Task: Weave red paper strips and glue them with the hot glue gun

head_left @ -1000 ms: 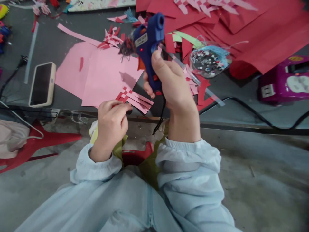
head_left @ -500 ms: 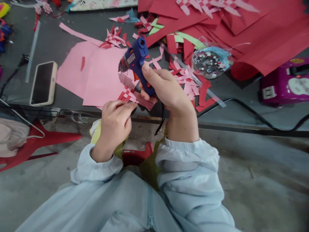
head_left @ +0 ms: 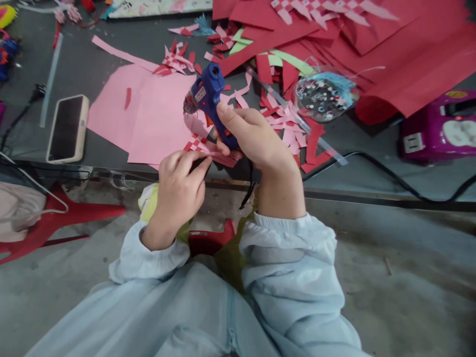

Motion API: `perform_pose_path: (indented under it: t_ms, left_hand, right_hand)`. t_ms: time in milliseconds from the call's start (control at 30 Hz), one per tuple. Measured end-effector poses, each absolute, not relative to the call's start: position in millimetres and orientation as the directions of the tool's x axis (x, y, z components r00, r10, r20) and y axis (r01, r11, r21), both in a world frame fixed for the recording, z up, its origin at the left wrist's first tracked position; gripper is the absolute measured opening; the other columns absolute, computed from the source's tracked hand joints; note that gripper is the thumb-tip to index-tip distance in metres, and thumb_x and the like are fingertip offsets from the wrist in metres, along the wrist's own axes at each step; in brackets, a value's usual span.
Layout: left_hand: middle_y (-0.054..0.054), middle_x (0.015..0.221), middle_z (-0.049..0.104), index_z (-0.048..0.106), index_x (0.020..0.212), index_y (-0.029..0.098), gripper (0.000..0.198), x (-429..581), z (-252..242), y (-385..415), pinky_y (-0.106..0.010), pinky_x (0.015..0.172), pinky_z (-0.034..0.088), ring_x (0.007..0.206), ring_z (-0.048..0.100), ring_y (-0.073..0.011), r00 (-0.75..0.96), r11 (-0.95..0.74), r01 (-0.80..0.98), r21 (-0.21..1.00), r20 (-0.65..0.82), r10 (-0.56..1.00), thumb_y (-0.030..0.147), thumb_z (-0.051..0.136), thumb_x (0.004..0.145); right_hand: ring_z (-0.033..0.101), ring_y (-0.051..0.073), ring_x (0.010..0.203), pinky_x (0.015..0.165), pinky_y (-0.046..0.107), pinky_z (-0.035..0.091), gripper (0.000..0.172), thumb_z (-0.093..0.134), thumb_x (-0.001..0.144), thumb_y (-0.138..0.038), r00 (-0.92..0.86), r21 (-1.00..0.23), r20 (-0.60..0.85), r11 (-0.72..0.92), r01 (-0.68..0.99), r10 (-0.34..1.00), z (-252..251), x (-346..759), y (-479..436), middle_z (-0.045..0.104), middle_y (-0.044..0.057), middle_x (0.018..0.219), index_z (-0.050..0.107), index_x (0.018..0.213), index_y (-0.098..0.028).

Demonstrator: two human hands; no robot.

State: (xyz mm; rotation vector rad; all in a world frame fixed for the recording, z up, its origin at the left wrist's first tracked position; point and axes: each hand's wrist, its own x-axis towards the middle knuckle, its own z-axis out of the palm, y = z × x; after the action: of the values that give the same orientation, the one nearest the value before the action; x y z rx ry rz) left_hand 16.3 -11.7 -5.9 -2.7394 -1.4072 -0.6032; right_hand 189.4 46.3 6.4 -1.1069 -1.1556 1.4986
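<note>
My right hand [head_left: 256, 131] is wrapped round a blue glue gun [head_left: 211, 94], its nozzle end pointing left above the pink paper and a small red light glowing on its side. Just below the nozzle lies a red-and-pink checked woven paper piece [head_left: 196, 144] with loose strips. My left hand [head_left: 180, 186] is closed at the table's front edge, its thumb and forefinger pinching a strip of that woven piece. Pink paper sheets [head_left: 158, 119] are spread on the table left of the gun. My right hand's lower fingers partly hide the strips.
A phone [head_left: 67, 129] lies at the left. Cut paper strips [head_left: 286, 121], a clear dish of beads [head_left: 323, 96] with blue tassels and red paper sheets [head_left: 401, 64] lie to the right. A purple box [head_left: 441, 129] and black cable [head_left: 401, 183] are at far right.
The glue gun has dipped and shifted slightly. My left hand has edged right and up, its thumb and forefinger now on the paper strip.
</note>
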Motion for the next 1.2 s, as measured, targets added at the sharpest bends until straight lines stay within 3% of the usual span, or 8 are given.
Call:
perform_pose_path:
  t_ms: [233, 400, 700, 767, 867, 967, 1100, 1200]
  left_hand:
    - [-0.010, 0.133, 0.063, 0.062, 0.127, 0.019, 0.042, 16.6, -6.3, -11.3, -0.050, 0.101, 0.041, 0.119, 0.050, -0.0310, 0.541, -0.597, 0.786, 0.161, 0.290, 0.790, 0.013, 0.049, 0.088]
    - [-0.009, 0.136, 0.064, 0.060, 0.130, 0.016, 0.044, 17.6, -5.9, -11.0, -0.048, 0.099, 0.042, 0.114, 0.054, -0.0297, 0.487, -0.557, 0.817, 0.148, 0.339, 0.805, 0.014, 0.047, 0.089]
    - [-0.006, 0.125, 0.071, 0.063, 0.123, 0.020, 0.040, 15.6, -7.0, -13.7, -0.049, 0.100, 0.041, 0.115, 0.057, -0.0281, 0.576, -0.641, 0.748, 0.171, 0.312, 0.756, 0.011, 0.050, 0.087]
    - [-0.004, 0.121, 0.073, 0.065, 0.118, 0.022, 0.041, 14.1, -6.4, -14.2, -0.047, 0.100, 0.042, 0.111, 0.059, -0.0255, 0.536, -0.631, 0.742, 0.226, 0.366, 0.761, 0.007, 0.049, 0.084]
    - [-0.001, 0.107, 0.075, 0.067, 0.105, 0.025, 0.037, 10.9, -6.4, -9.3, -0.042, 0.099, 0.046, 0.103, 0.061, -0.0219, 0.328, -0.505, 0.797, 0.330, 0.465, 0.822, 0.004, 0.047, 0.082]
    - [-0.004, 0.100, 0.073, 0.067, 0.103, 0.023, 0.027, 8.8, -8.3, 3.1, -0.042, 0.095, 0.046, 0.102, 0.060, -0.0243, 0.194, -0.369, 0.883, 0.290, 0.489, 0.850, 0.011, 0.051, 0.086]
    - [-0.011, 0.113, 0.068, 0.065, 0.113, 0.020, 0.026, 12.1, -10.7, 18.1, -0.048, 0.095, 0.043, 0.109, 0.054, -0.0309, 0.221, -0.333, 0.923, 0.195, 0.442, 0.870, 0.031, 0.061, 0.090]
    - [-0.012, 0.114, 0.066, 0.067, 0.104, 0.021, 0.020, 16.8, -9.9, 21.5, -0.050, 0.095, 0.042, 0.111, 0.052, -0.0325, 0.242, -0.336, 0.921, 0.198, 0.388, 0.889, 0.033, 0.065, 0.088]
  right_hand:
    - [0.034, 0.004, 0.031, 0.032, 0.018, 0.023, 0.050, 0.050, 0.092, -0.059, -0.186, -0.990, -0.062, -0.084, -0.110, 0.981, 5.1, 189.1, 47.5, 0.047, -0.006, 0.038, 0.053, 0.061, -0.020]
    - [0.036, 0.004, 0.033, 0.032, 0.017, 0.024, 0.048, 0.056, 0.088, -0.060, -0.181, -0.977, -0.129, -0.156, -0.143, 0.975, 7.8, 189.4, 46.2, 0.047, -0.006, 0.041, 0.055, 0.063, -0.019]
    - [0.034, 0.004, 0.034, 0.033, 0.017, 0.023, 0.049, 0.058, 0.086, -0.062, -0.181, -0.974, -0.144, -0.172, -0.147, 0.973, 7.7, 189.8, 45.8, 0.048, -0.006, 0.042, 0.054, 0.063, -0.019]
    - [0.035, 0.004, 0.034, 0.033, 0.017, 0.023, 0.050, 0.057, 0.086, -0.063, -0.184, -0.978, -0.129, -0.156, -0.139, 0.974, 7.0, 190.0, 45.9, 0.048, -0.006, 0.042, 0.054, 0.063, -0.019]
    - [0.034, 0.004, 0.034, 0.034, 0.017, 0.023, 0.052, 0.054, 0.087, -0.065, -0.179, -0.985, -0.107, -0.129, -0.118, 0.978, 7.0, 190.3, 45.4, 0.047, -0.006, 0.042, 0.054, 0.063, -0.019]
    - [0.037, 0.004, 0.037, 0.036, 0.017, 0.025, 0.051, 0.053, 0.088, -0.063, -0.141, -0.993, -0.081, -0.092, -0.070, 0.987, 7.1, 190.8, 45.0, 0.046, -0.006, 0.042, 0.053, 0.063, -0.019]
    - [0.049, 0.007, 0.048, 0.045, 0.018, 0.031, 0.043, 0.059, 0.088, -0.056, 0.008, -0.999, 0.024, 0.024, 0.046, 1.000, 4.7, 192.8, 45.7, 0.046, -0.005, 0.048, 0.053, 0.065, -0.020]
    - [0.058, 0.012, 0.065, 0.051, 0.020, 0.037, 0.040, 0.063, 0.086, -0.050, 0.157, -0.968, 0.158, 0.122, 0.218, 0.975, 2.8, 195.0, 46.5, 0.048, -0.003, 0.054, 0.046, 0.064, -0.021]
